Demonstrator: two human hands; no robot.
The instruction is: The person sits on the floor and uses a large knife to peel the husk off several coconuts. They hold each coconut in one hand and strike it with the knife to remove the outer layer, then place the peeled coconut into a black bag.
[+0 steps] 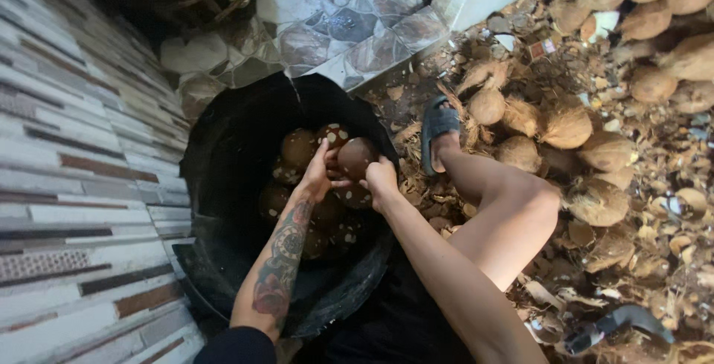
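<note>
Inside the black tub (223, 156), toward its right rim, both hands meet on one peeled brown coconut (357, 156). The coconut sits on top of the other peeled coconuts (297, 148) heaped in the tub, and it lies between the two hands. The left hand (318, 178), at the end of a tattooed forearm, reaches in from the lower edge of the tub; its fingers are spread and press against the left side of the coconut. The right hand (381, 178) curls over the coconut's lower right side, just at the tub's right rim, with its fingers bent around it. Both hands grasp the same coconut; neither is clenched empty.

The coconuts beneath are dark with pale spots and fill the tub's middle; nothing lies over the held one. Just right of the tub, a bent leg crosses the ground, ending in a foot in a dark sandal (439, 122) near the tub's upper right rim. Farther right, a pile of husked coconuts (565, 122) lies among husk scraps (654, 245). A dark handled tool (621, 323) rests on the scraps at lower right. Left of the tub rises a striped tile wall (74, 171); beyond it, stone-patterned tiles (335, 22).
</note>
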